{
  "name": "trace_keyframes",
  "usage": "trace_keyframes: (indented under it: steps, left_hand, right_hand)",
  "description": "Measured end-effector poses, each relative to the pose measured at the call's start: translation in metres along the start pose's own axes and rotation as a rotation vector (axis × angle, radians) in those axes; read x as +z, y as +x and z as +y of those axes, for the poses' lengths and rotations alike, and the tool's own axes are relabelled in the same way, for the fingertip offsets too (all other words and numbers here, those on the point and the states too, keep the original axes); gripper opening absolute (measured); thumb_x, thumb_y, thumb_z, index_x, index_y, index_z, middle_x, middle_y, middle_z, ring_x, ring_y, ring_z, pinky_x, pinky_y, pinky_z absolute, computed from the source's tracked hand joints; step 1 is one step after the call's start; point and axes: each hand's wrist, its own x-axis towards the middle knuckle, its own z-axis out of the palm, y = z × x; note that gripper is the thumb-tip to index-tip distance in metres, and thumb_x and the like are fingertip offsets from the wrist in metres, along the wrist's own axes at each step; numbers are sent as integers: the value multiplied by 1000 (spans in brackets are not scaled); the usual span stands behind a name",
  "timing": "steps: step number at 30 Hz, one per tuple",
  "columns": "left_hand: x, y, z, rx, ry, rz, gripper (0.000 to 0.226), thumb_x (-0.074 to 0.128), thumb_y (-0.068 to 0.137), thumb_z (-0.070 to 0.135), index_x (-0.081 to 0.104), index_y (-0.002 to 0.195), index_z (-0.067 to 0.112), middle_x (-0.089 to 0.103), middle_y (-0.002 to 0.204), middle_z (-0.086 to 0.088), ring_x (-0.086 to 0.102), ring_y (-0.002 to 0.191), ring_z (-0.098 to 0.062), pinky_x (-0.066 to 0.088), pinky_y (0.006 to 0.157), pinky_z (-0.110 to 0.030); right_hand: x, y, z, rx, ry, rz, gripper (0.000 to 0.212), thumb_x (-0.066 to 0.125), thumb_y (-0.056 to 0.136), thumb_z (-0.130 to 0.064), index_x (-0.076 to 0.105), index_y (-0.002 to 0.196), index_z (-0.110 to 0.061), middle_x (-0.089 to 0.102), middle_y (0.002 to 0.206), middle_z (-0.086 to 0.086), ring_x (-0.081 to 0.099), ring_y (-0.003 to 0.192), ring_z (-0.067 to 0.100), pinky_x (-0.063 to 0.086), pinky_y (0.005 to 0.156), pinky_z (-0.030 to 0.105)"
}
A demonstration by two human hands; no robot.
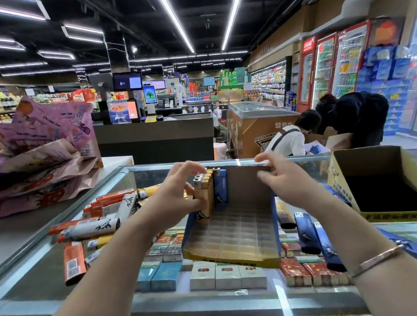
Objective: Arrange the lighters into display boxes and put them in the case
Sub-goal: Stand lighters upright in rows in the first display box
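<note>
A display box [239,255] with a clear slotted tray stands on the glass case [57,253]. In its back left corner stand a few yellow lighters [205,194] and a blue lighter [220,186]. My left hand [178,197] is at the yellow lighters, fingers loosely curled beside them; I cannot tell whether it grips one. My right hand [282,175] rests on the box's back right edge, fingers relaxed. Loose orange, white and yellow lighters [100,222] lie left of the box, and blue lighters [315,236] lie to its right.
A second display box [387,189] stands empty at the right. Purple snack bags [33,157] are piled at the left. Cigarette packs [226,275] show under the glass. Two people [328,128] bend over beyond the counter.
</note>
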Motion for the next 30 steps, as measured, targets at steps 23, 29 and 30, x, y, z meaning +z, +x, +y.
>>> trace_keyframes:
  steps: [23, 29, 30]
  left_hand:
    - [21, 6, 7, -348, 50, -173, 99, 65, 81, 5, -5, 134, 49, 56, 95, -4, 61, 83, -16, 51, 58, -23]
    - [29, 1, 15, -345, 104, -145, 96, 62, 84, 6, -9, 134, 50, 59, 94, -12, 64, 81, -24, 59, 67, -37]
    - [29, 1, 16, -348, 101, -141, 96, 61, 84, 6, -8, 134, 50, 59, 94, -13, 65, 80, -24, 59, 66, -38]
  right_hand:
    - [-84, -85, -7, 577, -840, -324, 26, 65, 86, -33, 58, 92, -8, 58, 82, 4, 52, 71, 16, 35, 53, 24]
    - [-76, -93, 10, 579, -789, -182, 6, 55, 85, -4, 59, 89, -7, 54, 74, 7, 50, 63, 18, 36, 48, 25]
    - [-75, -93, 12, 585, -763, -161, 4, 55, 85, -4, 57, 84, -7, 53, 72, 7, 49, 61, 18, 35, 47, 25]
